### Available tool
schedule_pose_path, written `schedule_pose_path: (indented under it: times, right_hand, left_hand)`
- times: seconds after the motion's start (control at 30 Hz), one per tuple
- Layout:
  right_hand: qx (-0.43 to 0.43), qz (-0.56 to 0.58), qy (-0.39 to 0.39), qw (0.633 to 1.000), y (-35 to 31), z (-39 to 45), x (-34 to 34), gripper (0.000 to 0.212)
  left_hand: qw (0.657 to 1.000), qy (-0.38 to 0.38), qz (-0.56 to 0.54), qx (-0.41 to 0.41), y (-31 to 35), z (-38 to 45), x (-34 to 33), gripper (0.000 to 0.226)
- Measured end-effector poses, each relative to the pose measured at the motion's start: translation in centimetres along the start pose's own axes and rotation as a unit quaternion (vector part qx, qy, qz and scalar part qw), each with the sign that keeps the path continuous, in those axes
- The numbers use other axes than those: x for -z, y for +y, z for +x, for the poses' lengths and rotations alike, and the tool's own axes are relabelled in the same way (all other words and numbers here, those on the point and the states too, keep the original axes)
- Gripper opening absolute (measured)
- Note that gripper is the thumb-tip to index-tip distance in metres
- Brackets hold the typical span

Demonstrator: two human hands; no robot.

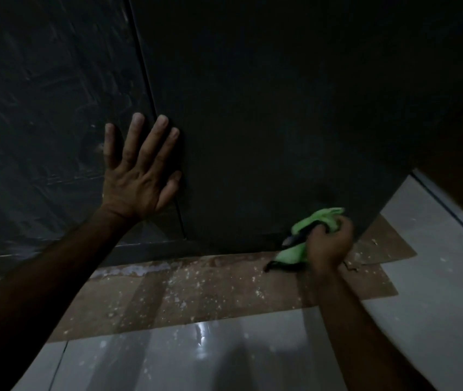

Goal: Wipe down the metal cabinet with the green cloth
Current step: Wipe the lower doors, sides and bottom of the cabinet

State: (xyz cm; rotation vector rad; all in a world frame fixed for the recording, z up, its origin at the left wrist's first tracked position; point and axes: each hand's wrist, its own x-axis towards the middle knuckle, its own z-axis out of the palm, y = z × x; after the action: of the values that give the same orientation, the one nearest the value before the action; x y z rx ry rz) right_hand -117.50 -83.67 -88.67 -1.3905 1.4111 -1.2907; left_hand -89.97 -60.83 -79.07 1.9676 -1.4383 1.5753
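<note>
The dark metal cabinet [267, 114] fills the upper part of the head view, its two doors meeting at a thin vertical seam. My left hand [140, 173] lies flat with fingers spread across that seam, pressed against the doors. My right hand [330, 244] is closed around the bunched green cloth [313, 221] and holds it against the lower right corner of the right door, close to the floor. Part of the cloth hangs below my fist.
A sheet of brown cardboard [202, 289], speckled with white dust, lies under the cabinet's base. Glossy pale floor tiles [224, 359] spread in front. The left door surface [41, 108] shows smeared streaks. A light strip [450, 210] runs along the floor at right.
</note>
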Motion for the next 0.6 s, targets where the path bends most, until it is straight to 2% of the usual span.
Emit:
schedule_pose_path:
  times: [0.03,0.1,0.17,0.23,0.27,0.3,0.37,0.47,0.53,0.6]
  right_hand:
    - [-0.018,0.018,0.039,0.999,-0.6,1.5,-0.1,0.038]
    - [-0.018,0.018,0.064,0.998,-2.1,2.3,-0.8,0.044]
    - [0.062,-0.026,0.019,0.998,-2.1,-0.4,-1.8,0.047]
    - [0.121,-0.061,-0.088,0.987,0.1,-3.7,-2.3,0.049]
    - [0.108,-0.068,-0.13,0.983,1.2,-4.1,-2.2,0.05]
    - [0.08,-0.071,-0.139,0.984,2.1,-3.6,-1.9,0.051]
    - [-0.012,-0.039,-0.097,0.994,2.6,-0.7,-0.9,0.05]
    - [-0.124,0.024,0.023,0.992,1.5,5.4,0.9,0.05]
    - [-0.148,0.038,0.005,0.988,1.0,6.6,1.1,0.051]
    - [-0.189,0.084,0.008,0.978,0.1,4.4,-0.1,0.054]
  left_hand:
    - [1.0,-0.001,-0.003,0.0,0.1,0.0,0.1,0.074]
    - [1.0,-0.001,-0.003,0.002,0.1,0.1,0.0,0.074]
    - [1.0,-0.001,-0.001,0.008,0.2,0.2,-0.1,0.074]
    - [1.0,0.004,-0.004,0.01,0.2,0.2,0.0,0.074]
    - [1.0,0.005,-0.006,0.009,0.3,0.2,0.1,0.074]
    - [1.0,0.004,-0.009,0.008,0.3,0.2,0.1,0.074]
    - [1.0,0.001,-0.014,0.009,0.3,0.1,0.1,0.074]
    - [1.0,-0.001,-0.012,0.007,0.1,0.1,0.2,0.075]
    - [1.0,-0.006,-0.015,0.005,0.2,0.2,0.3,0.075]
    - [1.0,-0.007,-0.013,0.005,0.2,0.2,0.2,0.075]
